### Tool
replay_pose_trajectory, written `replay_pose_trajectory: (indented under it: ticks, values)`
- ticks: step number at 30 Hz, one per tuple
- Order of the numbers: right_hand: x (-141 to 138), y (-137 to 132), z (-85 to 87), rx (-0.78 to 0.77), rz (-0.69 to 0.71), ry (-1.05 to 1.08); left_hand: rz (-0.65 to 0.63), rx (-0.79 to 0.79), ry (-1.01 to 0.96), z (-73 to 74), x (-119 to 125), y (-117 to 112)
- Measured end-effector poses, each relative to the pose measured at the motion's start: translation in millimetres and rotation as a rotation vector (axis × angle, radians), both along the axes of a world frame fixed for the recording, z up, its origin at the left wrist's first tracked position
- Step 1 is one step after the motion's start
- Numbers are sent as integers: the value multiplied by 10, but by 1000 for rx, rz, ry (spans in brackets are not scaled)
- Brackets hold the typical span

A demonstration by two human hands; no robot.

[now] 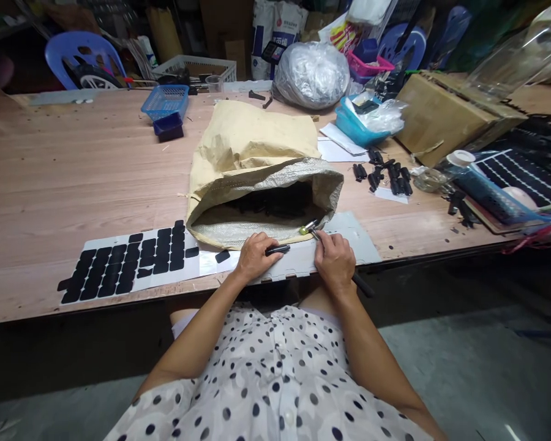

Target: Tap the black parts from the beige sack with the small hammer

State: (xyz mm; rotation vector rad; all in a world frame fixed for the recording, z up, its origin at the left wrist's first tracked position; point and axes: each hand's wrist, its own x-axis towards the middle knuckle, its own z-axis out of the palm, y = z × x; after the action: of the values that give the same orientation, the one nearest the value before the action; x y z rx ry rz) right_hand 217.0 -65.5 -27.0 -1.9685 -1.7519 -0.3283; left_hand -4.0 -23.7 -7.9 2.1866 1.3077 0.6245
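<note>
My left hand (257,256) is closed on a small black elongated part (278,249), its end sticking out past the fingers over a grey board (356,236) at the table edge. A small hammer (308,227) is gripped in my right hand (335,260); its metal head has a yellow-green face, and a black handle end shows below the wrist. The head hangs by the lip of a yellow woven bag (261,131), which lies with its mouth towards me. Dark parts (280,202) sit in shadow inside the bag, too dim to tell apart.
Left of the bag, a sheet of black rounded pads (105,269) lies along the edge. Several black parts (395,174) are piled to the right, near a cardboard box (445,116) and a turquoise basket (360,125). A blue basket (165,101) and stuffed plastic bag (311,73) stand behind.
</note>
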Motion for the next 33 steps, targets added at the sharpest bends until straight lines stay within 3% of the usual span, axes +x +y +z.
replay_pose_trajectory:
  ticks: [6, 14, 23, 33]
  values:
    - [42, -68, 100, 38, 121, 231, -1, 11, -39, 7, 11, -10]
    - [-211, -369, 272, 42, 341, 534, 4, 11, -25, 12, 22, -18]
    - [-341, -447, 276, 8, 393, 524, 11, 34, -25, -52, 28, -10]
    - [-411, -435, 353, 0, 425, 518, 23, 15, -34, -15, 53, -15]
